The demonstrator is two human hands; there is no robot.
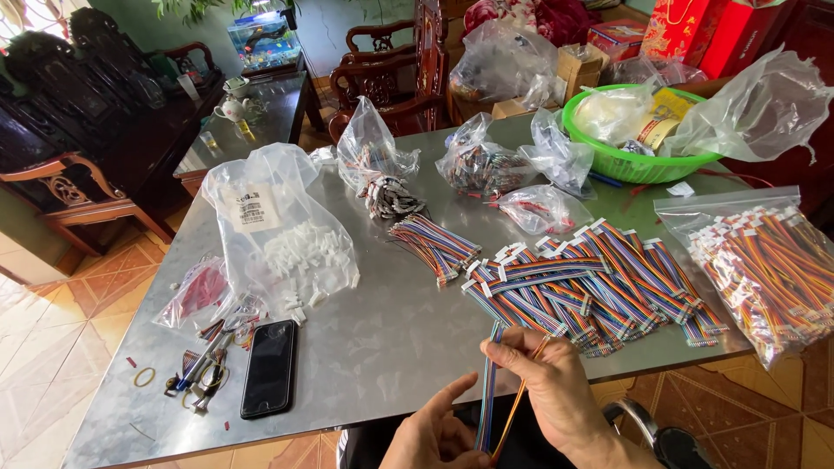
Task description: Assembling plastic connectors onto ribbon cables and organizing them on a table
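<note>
Head view, single frame, L→R.

Far left, lower: orange rubber band [144, 377] on the metal table top [382, 347]; small cluster of pliers/cutters w/ coloured handles [201, 373]; black smartphone, face up [268, 367]. Above these, small clear bag w/ red parts [198, 291] and large clear plastic bag of white plastic connector housings [295, 243], a few housings spilled at its lower edge.

Centre, upper: several clear bags of short wire pieces [478, 165]; loose bundle of rainbow ribbon wires [432, 243].

Bottom centre: left hand [434, 434], fingers loosely curled, index extended twd the cable; appears to touch the lower end, thumb contact unclear. Right hand [543, 382] pinches the flat rainbow ribbon cable strip [489, 391] between thumb + fingertips near the table edge; strip hangs down over the edge twd the lap. One orange strand [521, 399] splays away from the rest.

Centre-right: big pile of rainbow ribbon cables w/ white end connectors [591, 287], just above the R hand.

Right: green plastic basket [608, 161] w/ bags in it; clear zip bag of finished cables [764, 260].

Judgement: step in hand looks like separating/peeling a strand off the strip. Next move prob. needs firm pinch on the main strip w/ one hand, steady pull along the strand w/ the other, so adjacent wires don't tear.
</note>
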